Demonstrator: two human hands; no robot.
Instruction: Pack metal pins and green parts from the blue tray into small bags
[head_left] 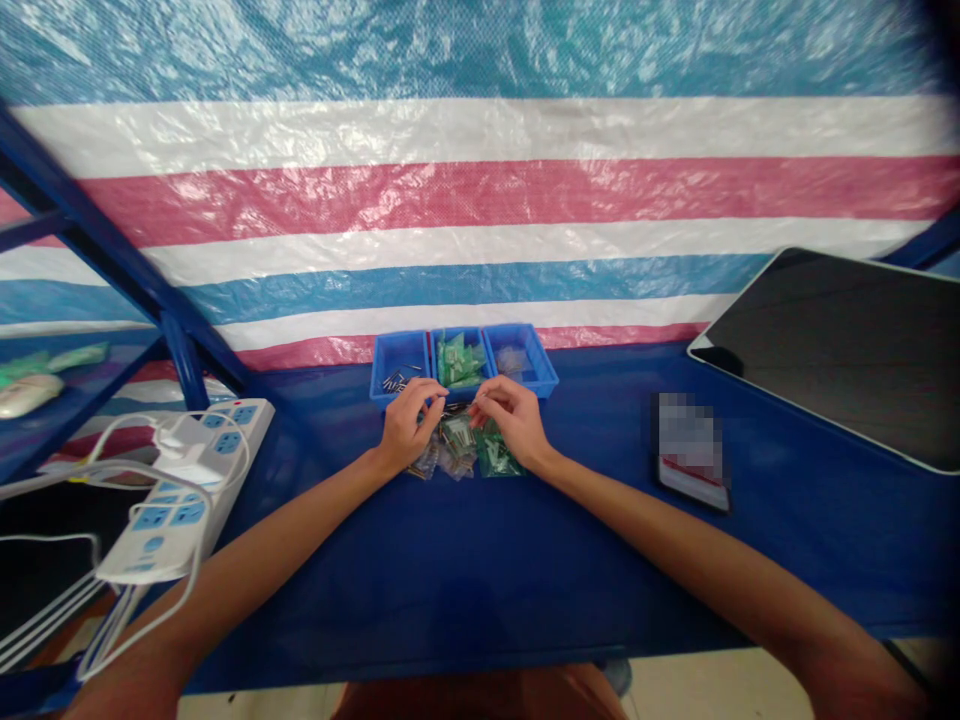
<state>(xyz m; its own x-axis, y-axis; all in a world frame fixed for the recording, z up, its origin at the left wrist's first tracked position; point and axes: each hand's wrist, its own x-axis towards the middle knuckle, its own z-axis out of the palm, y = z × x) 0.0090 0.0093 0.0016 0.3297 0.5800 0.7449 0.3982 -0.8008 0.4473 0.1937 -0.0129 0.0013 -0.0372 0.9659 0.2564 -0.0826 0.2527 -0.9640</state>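
My left hand point(409, 426) is closed in a pinch at the front of the left blue bin point(401, 352), which holds several small metal pieces point(397, 380). Across from it, my right hand point(514, 415) also pinches, thumb against fingers. Whatever lies between the fingertips of either hand is too small to make out. Under and between the hands are small clear bags with metal parts point(456, 437) and a green bag point(499, 453) of similar pieces. The middle blue bin contains green-tinted bags point(460, 360). In the right blue bin point(536, 352) lies a clear bag point(511, 360).
A white power strip point(244, 425) with tangled cables stands left on the blue table point(450, 570). To the right are a phone point(694, 475) and a large dark-screened panel point(840, 350). A striped plastic sheet point(480, 200) hangs behind, beside a blue metal frame point(184, 360).
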